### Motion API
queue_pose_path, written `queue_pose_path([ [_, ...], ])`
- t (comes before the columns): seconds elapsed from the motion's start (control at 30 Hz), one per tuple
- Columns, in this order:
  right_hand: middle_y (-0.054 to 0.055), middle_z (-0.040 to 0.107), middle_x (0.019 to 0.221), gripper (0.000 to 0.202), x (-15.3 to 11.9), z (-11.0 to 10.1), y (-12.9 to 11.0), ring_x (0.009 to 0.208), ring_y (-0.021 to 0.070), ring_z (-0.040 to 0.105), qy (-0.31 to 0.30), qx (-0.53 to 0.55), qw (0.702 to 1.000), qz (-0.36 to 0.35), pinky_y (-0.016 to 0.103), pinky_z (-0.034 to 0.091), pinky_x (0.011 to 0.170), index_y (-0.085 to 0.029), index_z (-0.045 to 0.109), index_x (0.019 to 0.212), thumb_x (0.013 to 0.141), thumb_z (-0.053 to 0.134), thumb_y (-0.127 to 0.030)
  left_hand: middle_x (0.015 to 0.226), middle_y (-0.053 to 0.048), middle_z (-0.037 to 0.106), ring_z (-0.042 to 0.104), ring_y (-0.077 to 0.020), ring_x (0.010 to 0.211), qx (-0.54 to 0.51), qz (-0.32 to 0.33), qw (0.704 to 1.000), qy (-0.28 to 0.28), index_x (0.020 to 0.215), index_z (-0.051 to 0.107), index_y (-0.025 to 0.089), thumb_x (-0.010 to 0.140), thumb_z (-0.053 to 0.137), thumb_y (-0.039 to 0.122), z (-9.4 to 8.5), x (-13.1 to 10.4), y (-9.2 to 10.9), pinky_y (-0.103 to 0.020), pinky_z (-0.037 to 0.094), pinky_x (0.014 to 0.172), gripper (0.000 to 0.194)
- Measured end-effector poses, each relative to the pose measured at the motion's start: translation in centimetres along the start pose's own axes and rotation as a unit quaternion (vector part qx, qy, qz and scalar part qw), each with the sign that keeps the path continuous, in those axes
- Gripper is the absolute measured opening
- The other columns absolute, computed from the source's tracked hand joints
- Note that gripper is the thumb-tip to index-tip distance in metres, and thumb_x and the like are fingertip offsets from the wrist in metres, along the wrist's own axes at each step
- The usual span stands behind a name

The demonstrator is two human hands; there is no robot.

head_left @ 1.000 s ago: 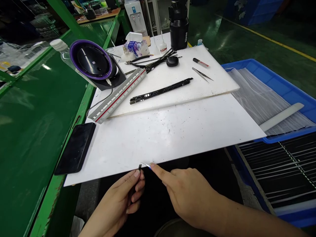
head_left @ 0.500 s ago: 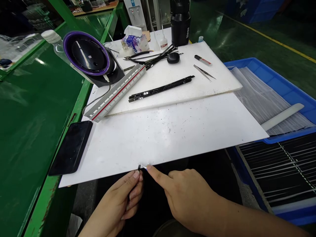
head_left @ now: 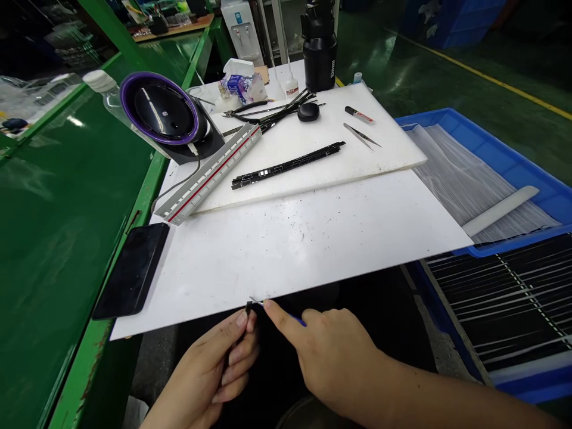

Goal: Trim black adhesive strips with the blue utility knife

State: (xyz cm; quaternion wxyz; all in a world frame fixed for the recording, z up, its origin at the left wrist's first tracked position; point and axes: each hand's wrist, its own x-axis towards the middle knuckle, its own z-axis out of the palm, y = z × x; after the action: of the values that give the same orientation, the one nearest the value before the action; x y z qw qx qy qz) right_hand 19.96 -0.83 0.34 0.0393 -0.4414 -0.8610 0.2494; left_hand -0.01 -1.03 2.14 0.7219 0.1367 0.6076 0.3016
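Observation:
At the front edge of the white board, my left hand (head_left: 221, 363) pinches a small black strip (head_left: 249, 307) between thumb and fingers, its end sticking up. My right hand (head_left: 337, 357) is closed round a thin blue-handled tool (head_left: 297, 320), the index finger stretched along it. The tool's narrow metal tip (head_left: 256, 302) lies right by the strip's upper end; whether they touch I cannot tell. Most of the handle is hidden by my right hand.
Black strips (head_left: 288, 165), tweezers (head_left: 361, 136) and a black case (head_left: 308, 112) lie on a white foam slab (head_left: 379, 158). Left are a grey ruler (head_left: 210, 176), phone (head_left: 131, 271) and purple-rimmed fan (head_left: 158, 108). Blue crates (head_left: 487, 140) stand right.
The camera view has shifted slightly. My right hand has tilted a little, so more of the blue handle shows. Both hands keep their holds, close together.

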Motion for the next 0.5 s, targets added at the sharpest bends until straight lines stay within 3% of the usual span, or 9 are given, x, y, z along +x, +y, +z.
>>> queue_pose_path([
  [0.1, 0.005, 0.065, 0.084, 0.074, -0.4, -0.1, 1.4, 0.064, 0.0215, 0.059, 0.033, 0.087, 0.995, -0.041, 0.032, 0.044, 0.057, -0.018, 0.017, 0.159, 0.089, 0.037, -0.007, 0.057, 0.006, 0.039, 0.015, -0.0038, 0.044, -0.03, 0.004, 0.999, -0.027, 0.078, 0.067, 0.019, 0.083, 0.072, 0.045, 0.5, -1.1, 0.1, -0.011, 0.015, 0.033, 0.027],
  [0.23, 0.012, 0.059, 0.105, 0.076, -0.2, -1.7, 4.3, 0.076, 0.0206, 0.055, 0.155, 0.108, 0.98, -0.055, 0.034, 0.05, 0.068, -0.014, 0.006, 0.16, 0.089, 0.029, 0.0, 0.059, 0.005, 0.042, 0.018, -0.0036, 0.044, -0.077, 0.008, 0.994, -0.073, 0.08, 0.07, 0.019, 0.082, 0.074, 0.043, 1.0, -2.2, 0.3, -0.012, 0.018, 0.032, 0.024],
  [0.33, 0.015, 0.053, 0.115, 0.073, 0.9, -3.0, 6.4, 0.091, 0.0242, 0.052, 0.226, 0.028, 0.973, -0.027, 0.038, 0.05, 0.076, -0.014, 0.025, 0.157, 0.087, 0.031, 0.003, 0.058, 0.004, 0.042, 0.019, -0.0034, 0.043, -0.085, 0.007, 0.992, -0.094, 0.079, 0.071, 0.018, 0.083, 0.073, 0.042, 1.4, -2.6, 0.4, -0.012, 0.019, 0.032, 0.025],
  [0.5, 0.014, 0.057, 0.107, 0.058, 3.1, -4.0, 8.4, 0.094, 0.0269, 0.05, 0.241, -0.022, 0.97, -0.021, 0.042, 0.049, 0.082, -0.012, 0.056, 0.139, 0.084, 0.044, 0.001, 0.059, 0.003, 0.044, 0.02, -0.0035, 0.044, -0.08, 0.01, 0.992, -0.097, 0.08, 0.072, 0.017, 0.084, 0.072, 0.041, 2.0, -3.1, 0.8, -0.013, 0.018, 0.034, 0.025],
])
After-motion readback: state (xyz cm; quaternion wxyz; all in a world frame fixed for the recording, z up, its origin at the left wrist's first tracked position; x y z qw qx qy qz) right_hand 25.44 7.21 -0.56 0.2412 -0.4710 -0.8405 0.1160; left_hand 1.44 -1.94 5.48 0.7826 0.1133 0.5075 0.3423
